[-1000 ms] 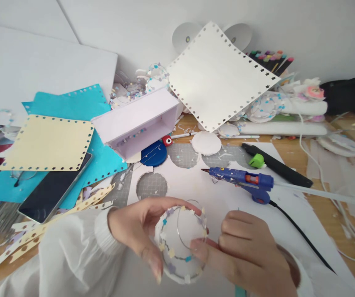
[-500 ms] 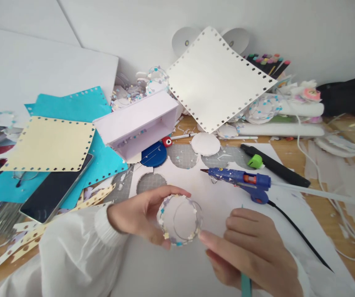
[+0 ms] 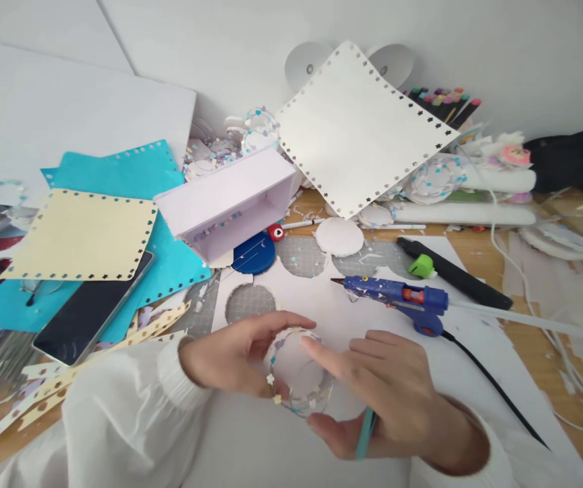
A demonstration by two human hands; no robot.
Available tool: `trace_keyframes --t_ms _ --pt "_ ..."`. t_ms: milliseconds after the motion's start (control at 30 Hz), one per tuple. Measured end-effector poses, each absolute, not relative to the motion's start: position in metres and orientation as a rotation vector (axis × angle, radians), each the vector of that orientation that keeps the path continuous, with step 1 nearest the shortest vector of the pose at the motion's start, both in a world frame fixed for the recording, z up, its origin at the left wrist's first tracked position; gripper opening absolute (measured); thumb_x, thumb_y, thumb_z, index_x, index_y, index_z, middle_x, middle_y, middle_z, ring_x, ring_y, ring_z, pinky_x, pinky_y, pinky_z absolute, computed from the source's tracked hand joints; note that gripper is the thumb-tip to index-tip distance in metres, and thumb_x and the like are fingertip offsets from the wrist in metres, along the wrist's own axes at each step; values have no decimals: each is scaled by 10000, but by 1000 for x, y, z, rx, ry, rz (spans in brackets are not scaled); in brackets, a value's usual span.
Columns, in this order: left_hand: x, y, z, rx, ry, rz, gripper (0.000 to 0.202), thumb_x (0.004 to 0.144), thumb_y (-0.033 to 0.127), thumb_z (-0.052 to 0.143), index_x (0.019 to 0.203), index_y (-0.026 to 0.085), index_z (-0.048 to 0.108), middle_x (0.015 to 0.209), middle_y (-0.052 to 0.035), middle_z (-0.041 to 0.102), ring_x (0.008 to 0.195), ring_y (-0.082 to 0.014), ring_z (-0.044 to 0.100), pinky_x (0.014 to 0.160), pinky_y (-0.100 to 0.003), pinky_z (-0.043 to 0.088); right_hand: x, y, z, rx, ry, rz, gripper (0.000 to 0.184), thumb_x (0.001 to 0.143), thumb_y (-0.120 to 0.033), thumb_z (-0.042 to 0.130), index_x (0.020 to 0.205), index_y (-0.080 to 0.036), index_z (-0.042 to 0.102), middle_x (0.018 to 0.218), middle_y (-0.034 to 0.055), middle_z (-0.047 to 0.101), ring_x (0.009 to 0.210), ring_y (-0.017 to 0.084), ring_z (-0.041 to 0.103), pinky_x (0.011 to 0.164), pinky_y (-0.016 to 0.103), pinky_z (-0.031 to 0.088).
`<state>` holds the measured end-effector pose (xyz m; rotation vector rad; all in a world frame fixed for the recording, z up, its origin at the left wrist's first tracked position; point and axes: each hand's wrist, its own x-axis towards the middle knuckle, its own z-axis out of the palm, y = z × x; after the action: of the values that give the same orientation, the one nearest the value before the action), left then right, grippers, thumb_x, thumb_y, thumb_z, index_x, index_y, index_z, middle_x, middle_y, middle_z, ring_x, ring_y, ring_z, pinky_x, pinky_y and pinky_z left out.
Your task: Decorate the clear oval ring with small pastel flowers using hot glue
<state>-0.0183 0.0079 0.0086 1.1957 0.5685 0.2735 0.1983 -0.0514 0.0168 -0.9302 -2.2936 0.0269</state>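
Observation:
My left hand [image 3: 238,356] grips a white foam disc with a thin wire ring [image 3: 272,390] around it. Small white, cream and blue star pieces dot the wire. My right hand [image 3: 393,393] reaches in from the right, its index fingertip at the top of the ring and its thumb near the lower rim. A slim teal tool [image 3: 365,434] is tucked in the right hand; its kind is partly hidden by the fingers. Beyond the hands, a blue hot glue gun [image 3: 396,291] lies on the white sheet, its nozzle pointing left.
A lilac open box [image 3: 225,193], a blue disc [image 3: 254,253] and a white disc [image 3: 339,236] lie behind the hands. Left are a phone [image 3: 93,308] and star-punched cream paper [image 3: 81,234]. A black cutter [image 3: 454,271] and a trailing glue-gun cord [image 3: 495,386] lie right.
My right hand has moved left and up, its index finger going from the ring's right edge to its top. The ring is tilted differently, and the teal tool has swung upward with the hand.

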Motion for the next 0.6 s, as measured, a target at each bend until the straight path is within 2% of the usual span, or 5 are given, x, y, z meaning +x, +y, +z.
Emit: trace_keyframes --t_ms 100,200,400,600 --pt "-17 7 8 1203 589 294 708 621 22 736 1266 214 515 1257 -102 560 1134 -234 566 922 -336 491 199 -52 18 -927 -2298 23 595 780 -446 627 1236 -79 521 516 -44 554 436 131 510 433 314 349" --pt "-16 6 8 1182 599 285 660 649 45 735 1254 201 525 1234 -103 579 1099 -224 587 922 -343 493 199 -52 18 -906 -2336 -23 541 802 -458 626 1215 -123 527 518 -54 562 432 125 500 449 313 364" --pt "-16 6 5 1193 573 278 586 671 65 731 1217 204 569 1148 -82 641 1023 -214 627 886 -336 512 198 -49 16 -915 -2325 26 457 789 -348 639 1178 -118 570 564 -45 604 464 119 539 465 306 356" --pt "-15 5 4 1200 546 285 590 663 62 729 1216 201 577 1146 -83 656 1030 -221 635 879 -334 514 195 -47 14 -923 -2399 92 415 795 -340 608 1145 -117 605 562 -35 603 473 130 531 468 306 374"
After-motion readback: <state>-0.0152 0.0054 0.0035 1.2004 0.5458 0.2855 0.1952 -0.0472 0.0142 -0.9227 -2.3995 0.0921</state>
